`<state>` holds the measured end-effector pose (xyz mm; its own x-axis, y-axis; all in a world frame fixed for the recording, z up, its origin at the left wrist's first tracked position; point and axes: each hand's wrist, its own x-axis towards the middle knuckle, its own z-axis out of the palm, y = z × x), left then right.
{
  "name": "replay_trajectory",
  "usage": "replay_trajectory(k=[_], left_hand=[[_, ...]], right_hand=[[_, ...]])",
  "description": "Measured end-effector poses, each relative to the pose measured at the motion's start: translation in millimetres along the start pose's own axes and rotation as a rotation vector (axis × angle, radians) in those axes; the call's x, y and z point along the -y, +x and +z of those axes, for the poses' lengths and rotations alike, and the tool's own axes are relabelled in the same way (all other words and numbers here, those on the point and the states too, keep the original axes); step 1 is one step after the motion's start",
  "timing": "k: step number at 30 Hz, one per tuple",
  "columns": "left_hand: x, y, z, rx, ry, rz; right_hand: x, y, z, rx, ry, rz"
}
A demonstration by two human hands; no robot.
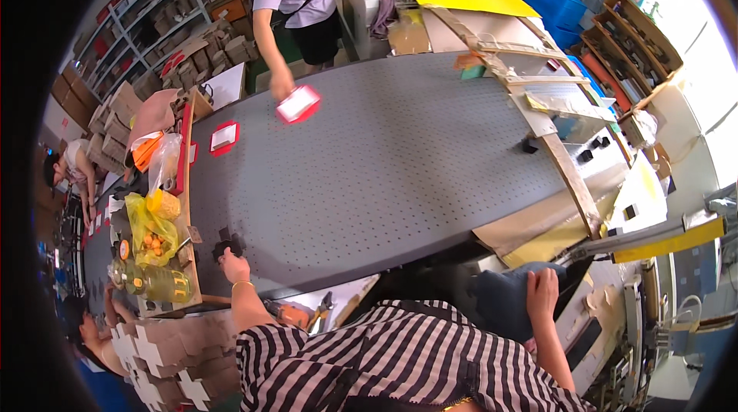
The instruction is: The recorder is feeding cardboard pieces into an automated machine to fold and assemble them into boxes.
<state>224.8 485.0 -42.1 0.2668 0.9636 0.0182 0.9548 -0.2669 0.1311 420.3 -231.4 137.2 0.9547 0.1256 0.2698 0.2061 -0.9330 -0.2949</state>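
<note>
My left hand (235, 266) is at the near left edge of the grey perforated table (369, 158). Its fingers are closed on a small black piece (223, 247), whose exact kind I cannot make out. Resting by my knee in blue jeans (503, 300), my right hand (543, 289) holds nothing, its fingers loosely extended. Across the table, a co-worker's hand (283, 86) touches a red piece with a white panel (300, 104). A similar red-and-white piece (224, 137) lies further left on the grey surface.
A wooden ledge at left carries a yellow bag of orange fruit (154, 239) and a large jar (165, 284). A wooden frame (565, 174) spans the right end, near small black blocks (586, 156). Orange-handled pliers (294, 315) lie below the table edge. Other people work at left.
</note>
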Motion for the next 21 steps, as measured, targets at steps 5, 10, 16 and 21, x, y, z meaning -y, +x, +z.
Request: replay_trajectory(k=[5,10,16,21], left_hand=[[6,2,3,-0.029,0.125,-0.079],[0,29,10,0.144,0.139,0.036],[-172,-59,13,0.566,-0.893,0.356],[-333,-291,-137,1.117,-1.017,1.284]], right_hand=[[13,-14,-7,-0.010,0.016,-0.043],[19,-38,-18,0.105,-0.007,-0.052],[35,-84,-35,0.156,0.015,-0.153],[10,-109,-80,0.238,0.793,0.393]])
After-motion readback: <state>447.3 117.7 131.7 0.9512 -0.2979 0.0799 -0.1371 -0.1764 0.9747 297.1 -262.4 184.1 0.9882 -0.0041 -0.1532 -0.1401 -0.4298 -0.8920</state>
